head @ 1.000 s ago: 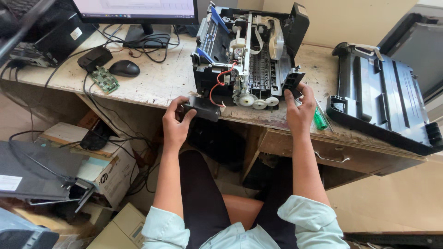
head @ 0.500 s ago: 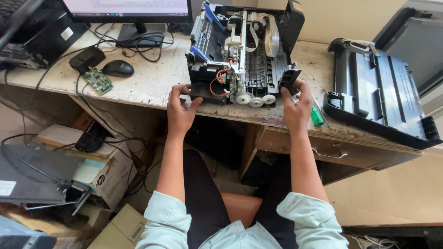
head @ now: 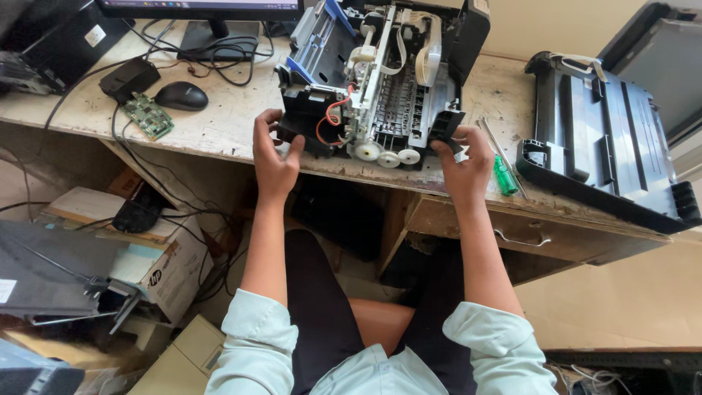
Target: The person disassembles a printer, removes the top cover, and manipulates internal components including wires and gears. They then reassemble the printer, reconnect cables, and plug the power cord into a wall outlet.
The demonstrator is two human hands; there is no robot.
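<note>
— Where are your hands?
— My left hand (head: 274, 157) and right hand (head: 462, 162) both grip the printer's (head: 380, 88) near corners.
— Room?
— Printer sits at the desk (head: 219, 124) edge; screwdriver (head: 503, 170) just right.

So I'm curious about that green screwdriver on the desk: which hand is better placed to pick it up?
Probably the right hand. It grips the near right corner of the stripped printer, with the green screwdriver just beside it. The left hand is on the printer's far side.
</note>
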